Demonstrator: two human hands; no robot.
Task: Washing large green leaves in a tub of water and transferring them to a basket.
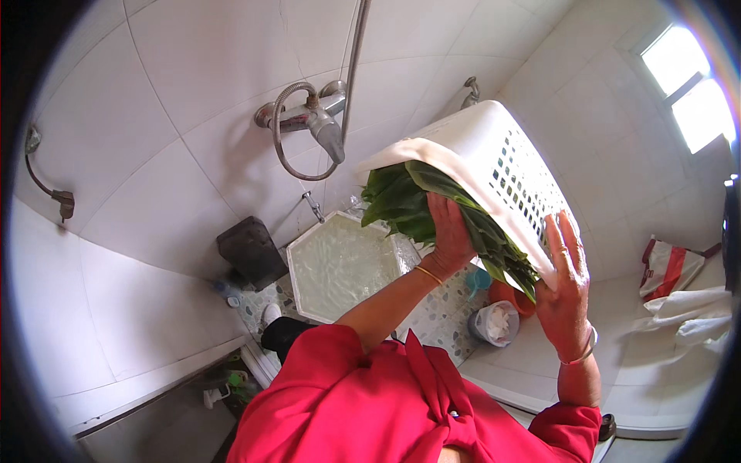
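Observation:
A white plastic basket (463,133) with a pierced side is tipped over in front of me, its mouth turned toward me and downward. Long, broad green leaves (397,202) fill the mouth, some sticking out past the rim. My left hand (451,235) is among them, palm and fingers against the leaves; part of the fingers is hard to make out. On the basket's right side, my right hand (563,289) grips the wall near the rim, fingers spread over the pierced side. Below the basket stands a pale, angular basin (305,266) of rippling water.
A chrome shower mixer (312,119) with a looping hose juts from the tiled wall, and a small tap (313,208) sits above the basin. A dark block (251,251) stands left; a bucket with white contents (494,324) and an orange basin (515,297) are right.

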